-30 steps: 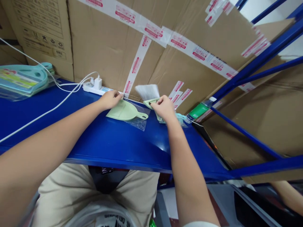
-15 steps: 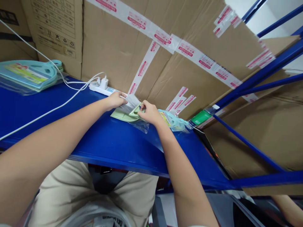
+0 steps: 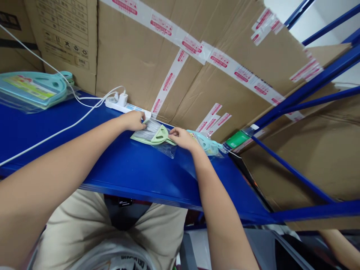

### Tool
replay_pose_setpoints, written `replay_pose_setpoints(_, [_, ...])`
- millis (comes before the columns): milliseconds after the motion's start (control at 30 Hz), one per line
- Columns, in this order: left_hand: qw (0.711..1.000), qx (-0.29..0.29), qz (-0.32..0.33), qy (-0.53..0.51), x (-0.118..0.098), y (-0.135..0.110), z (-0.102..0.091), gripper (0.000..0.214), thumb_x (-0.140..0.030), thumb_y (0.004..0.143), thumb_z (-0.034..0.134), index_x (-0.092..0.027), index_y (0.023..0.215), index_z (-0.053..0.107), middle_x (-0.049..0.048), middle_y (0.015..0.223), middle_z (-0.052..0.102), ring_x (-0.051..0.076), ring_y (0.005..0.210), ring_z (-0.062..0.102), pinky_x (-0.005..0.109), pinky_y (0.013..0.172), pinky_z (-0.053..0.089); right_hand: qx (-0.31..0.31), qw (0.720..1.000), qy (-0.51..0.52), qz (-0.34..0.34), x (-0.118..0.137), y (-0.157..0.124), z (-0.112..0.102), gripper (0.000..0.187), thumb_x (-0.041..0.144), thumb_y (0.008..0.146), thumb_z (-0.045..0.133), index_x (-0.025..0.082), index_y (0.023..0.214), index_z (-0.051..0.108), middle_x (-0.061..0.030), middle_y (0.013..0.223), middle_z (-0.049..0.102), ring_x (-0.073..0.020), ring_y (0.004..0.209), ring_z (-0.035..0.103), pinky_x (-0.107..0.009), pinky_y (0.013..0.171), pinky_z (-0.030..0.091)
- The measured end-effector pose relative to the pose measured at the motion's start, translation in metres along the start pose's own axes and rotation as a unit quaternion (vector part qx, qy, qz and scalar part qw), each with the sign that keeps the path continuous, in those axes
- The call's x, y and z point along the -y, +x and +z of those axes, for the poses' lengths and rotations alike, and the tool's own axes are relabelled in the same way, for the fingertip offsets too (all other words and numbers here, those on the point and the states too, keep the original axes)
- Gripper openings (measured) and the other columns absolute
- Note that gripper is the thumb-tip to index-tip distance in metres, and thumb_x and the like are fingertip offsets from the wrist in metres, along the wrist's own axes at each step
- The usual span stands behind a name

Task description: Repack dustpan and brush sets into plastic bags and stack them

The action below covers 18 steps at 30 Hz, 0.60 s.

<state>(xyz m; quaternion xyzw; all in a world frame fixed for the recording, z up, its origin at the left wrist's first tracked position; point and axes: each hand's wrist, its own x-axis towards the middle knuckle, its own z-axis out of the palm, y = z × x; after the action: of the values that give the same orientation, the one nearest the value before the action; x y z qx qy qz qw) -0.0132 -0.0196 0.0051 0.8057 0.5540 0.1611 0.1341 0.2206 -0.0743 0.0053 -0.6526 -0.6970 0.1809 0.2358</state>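
Observation:
A light green hand brush point(image 3: 161, 134) with grey bristles lies flat on a light green dustpan point(image 3: 140, 140). My left hand point(image 3: 135, 120) is at the bristle end, thumb and fingers closed round the dustpan's far corner. At the handle end, my right hand point(image 3: 182, 138) pinches the brush handle between thumb and fingers; the fingers partly cover the grip. Beneath the set, a clear plastic bag point(image 3: 168, 151) sticks out on the blue shelf point(image 3: 135, 168).
A white power strip point(image 3: 115, 105) with plugs and cables runs along the cardboard box point(image 3: 135, 60) behind. Packaged blue dustpan sets lie at left point(image 3: 30, 86) and right point(image 3: 208, 144). A green-labelled bottle point(image 3: 239, 138) leans by the blue frame. Another person's arm point(image 3: 339, 245) shows lower right.
The brush has gone from tilted up to lying flat on the dustpan. My right hand has shifted slightly right along the handle, and my left hand has moved from the bristles to the dustpan corner.

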Motion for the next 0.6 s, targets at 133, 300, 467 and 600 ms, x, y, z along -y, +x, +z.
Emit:
replay_pose_setpoints(133, [1.0,0.018,0.007,-0.007,-0.0004,-0.0014,-0.0028,0.055,-0.031,0.077,0.069,-0.017,0.13,0.068,0.0056,0.084,0.081,0.027,0.083,0.076,0.03,0.078,0.051,0.028,0.998,0.016,0.046,0.0018,-0.0012,-0.0005,0.008,0.019,0.087,0.065,0.019,0.079,0.062,0.0056,0.066,0.06,-0.0109,0.061,0.054,-0.022,0.057,0.042])
replay_pose_setpoints(300, [1.0,0.026,0.011,-0.01,0.0007,-0.0026,-0.0073,0.052,-0.031,0.081,0.066,-0.015,0.131,0.067,0.0059,0.086,0.081,0.024,0.082,0.075,0.028,0.078,0.049,0.077,0.989,0.086,0.093,0.0031,-0.0005,0.0046,0.019,0.019,0.095,0.06,0.018,0.076,0.061,0.0063,0.057,0.053,-0.0079,0.048,0.044,-0.02,0.044,0.034])
replay_pose_setpoints(467, [1.0,0.023,0.014,-0.011,0.0018,-0.003,-0.0087,0.047,-0.03,0.081,0.066,-0.015,0.126,0.069,0.0065,0.088,0.081,0.024,0.084,0.074,0.029,0.076,0.048,0.088,0.98,0.126,0.125,0.0022,0.0006,0.0052,0.02,0.018,0.097,0.063,0.018,0.077,0.064,0.0062,0.056,0.052,-0.0074,0.049,0.046,-0.018,0.042,0.031])
replay_pose_setpoints(600, [0.999,0.002,0.013,-0.042,0.0007,-0.0039,-0.0094,0.04,-0.027,0.081,0.066,-0.017,0.12,0.07,0.0065,0.089,0.08,0.023,0.085,0.073,0.028,0.076,0.049,0.095,0.977,0.136,0.137,0.0021,0.001,0.0036,0.021,0.018,0.097,0.064,0.018,0.076,0.066,0.0052,0.056,0.056,-0.0067,0.048,0.049,-0.016,0.04,0.03])
